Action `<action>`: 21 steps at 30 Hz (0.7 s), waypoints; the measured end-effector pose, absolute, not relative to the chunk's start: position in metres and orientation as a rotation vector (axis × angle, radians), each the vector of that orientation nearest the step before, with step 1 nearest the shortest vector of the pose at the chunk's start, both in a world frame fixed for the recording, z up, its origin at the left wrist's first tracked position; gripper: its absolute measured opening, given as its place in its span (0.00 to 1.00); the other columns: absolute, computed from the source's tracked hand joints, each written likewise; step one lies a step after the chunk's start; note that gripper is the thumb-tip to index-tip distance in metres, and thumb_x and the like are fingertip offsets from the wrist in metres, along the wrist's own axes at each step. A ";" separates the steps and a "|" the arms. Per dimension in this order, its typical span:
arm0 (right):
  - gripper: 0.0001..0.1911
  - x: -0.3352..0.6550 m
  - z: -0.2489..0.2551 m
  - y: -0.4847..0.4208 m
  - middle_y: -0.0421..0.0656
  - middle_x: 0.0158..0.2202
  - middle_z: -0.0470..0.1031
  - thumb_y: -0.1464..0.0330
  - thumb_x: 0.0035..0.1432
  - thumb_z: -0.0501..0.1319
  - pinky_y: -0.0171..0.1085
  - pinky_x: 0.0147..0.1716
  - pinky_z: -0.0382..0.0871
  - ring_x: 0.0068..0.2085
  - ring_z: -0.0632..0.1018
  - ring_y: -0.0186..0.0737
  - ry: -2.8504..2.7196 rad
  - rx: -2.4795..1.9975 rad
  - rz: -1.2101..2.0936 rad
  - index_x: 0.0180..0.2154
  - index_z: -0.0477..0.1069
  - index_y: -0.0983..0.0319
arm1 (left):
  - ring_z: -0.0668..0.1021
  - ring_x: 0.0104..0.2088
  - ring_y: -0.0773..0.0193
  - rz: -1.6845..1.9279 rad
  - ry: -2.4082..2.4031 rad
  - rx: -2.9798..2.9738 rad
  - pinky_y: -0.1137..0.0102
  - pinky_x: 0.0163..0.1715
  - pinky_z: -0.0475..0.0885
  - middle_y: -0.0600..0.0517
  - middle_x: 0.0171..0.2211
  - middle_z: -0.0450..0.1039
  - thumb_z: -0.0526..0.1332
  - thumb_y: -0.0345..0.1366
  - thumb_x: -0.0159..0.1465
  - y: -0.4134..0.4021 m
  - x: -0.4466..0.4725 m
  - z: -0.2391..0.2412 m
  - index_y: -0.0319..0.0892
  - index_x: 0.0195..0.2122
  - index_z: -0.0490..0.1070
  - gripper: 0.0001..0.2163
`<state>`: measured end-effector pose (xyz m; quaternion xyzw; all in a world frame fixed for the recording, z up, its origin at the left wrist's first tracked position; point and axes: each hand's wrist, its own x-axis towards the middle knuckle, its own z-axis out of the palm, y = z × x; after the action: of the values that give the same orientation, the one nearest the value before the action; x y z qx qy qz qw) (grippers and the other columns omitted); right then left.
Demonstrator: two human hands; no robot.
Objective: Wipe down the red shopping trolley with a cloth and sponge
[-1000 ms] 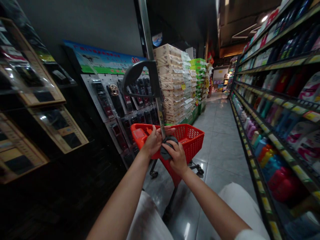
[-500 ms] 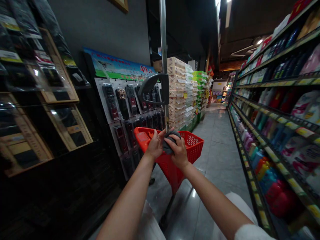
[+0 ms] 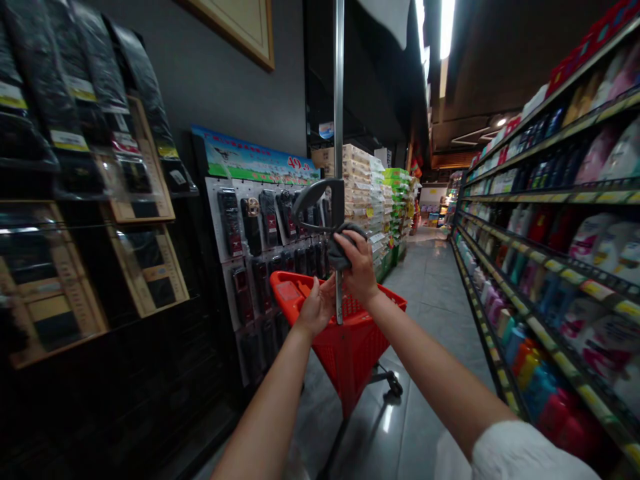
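Note:
A red plastic shopping cart [image 3: 360,337] stands in the aisle in front of me. A tall metal pole [image 3: 339,133] rises from it, with a black curved handle [image 3: 315,200] fixed on its left side. My left hand [image 3: 316,308] grips the pole low down, just above the cart's rim. My right hand [image 3: 357,263] presses a dark grey cloth [image 3: 340,248] around the pole, right under the black handle.
Dark display racks with framed goods [image 3: 75,267] line the left. A board of hanging dark items [image 3: 260,227] and stacked tissue packs [image 3: 365,193] stand beyond the cart. Shelves of bottles [image 3: 550,267] run along the right. Grey tiled floor [image 3: 440,320] stretches ahead.
My right hand slid the cloth up the pole, from near the cart's rim to just under the black handle. My left hand kept its hold lower down. My view tilted upward.

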<state>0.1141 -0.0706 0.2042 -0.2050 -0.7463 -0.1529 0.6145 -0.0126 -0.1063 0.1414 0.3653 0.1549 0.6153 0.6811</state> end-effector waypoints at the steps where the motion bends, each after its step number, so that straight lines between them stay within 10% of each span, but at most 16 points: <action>1: 0.31 0.114 0.222 -0.065 0.48 0.60 0.63 0.75 0.60 0.52 0.52 0.62 0.59 0.62 0.64 0.48 -1.676 -0.449 -0.372 0.64 0.57 0.55 | 0.81 0.45 0.59 1.381 0.345 0.820 0.66 0.48 0.72 0.45 0.41 0.81 0.40 0.48 0.73 -0.106 -0.013 0.141 0.40 0.47 0.77 0.28; 6: 0.35 0.109 0.312 -0.047 0.49 0.63 0.58 0.78 0.59 0.50 0.56 0.63 0.57 0.65 0.60 0.49 -1.586 -0.396 -0.503 0.67 0.49 0.58 | 0.77 0.54 0.55 1.376 0.320 0.817 0.61 0.54 0.69 0.42 0.51 0.77 0.42 0.49 0.72 -0.104 -0.016 0.136 0.39 0.47 0.77 0.26; 14: 0.30 0.118 0.256 -0.067 0.46 0.61 0.65 0.77 0.57 0.54 0.54 0.64 0.55 0.62 0.64 0.49 -1.805 -0.416 -0.548 0.61 0.62 0.56 | 0.77 0.53 0.55 1.371 0.306 0.833 0.63 0.51 0.70 0.42 0.51 0.77 0.43 0.50 0.71 -0.099 -0.018 0.131 0.39 0.51 0.75 0.26; 21: 0.26 0.116 0.324 -0.058 0.47 0.61 0.63 0.77 0.60 0.52 0.57 0.61 0.57 0.63 0.61 0.51 -1.707 -0.414 -0.597 0.60 0.62 0.59 | 0.76 0.54 0.55 1.366 0.308 0.827 0.63 0.53 0.68 0.41 0.51 0.77 0.43 0.52 0.71 -0.098 -0.018 0.128 0.39 0.51 0.75 0.27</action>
<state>0.1161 -0.0584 0.3241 -0.1785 -0.7361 -0.2575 0.5999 -0.0181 -0.0982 0.1282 0.3694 0.1374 0.6102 0.6873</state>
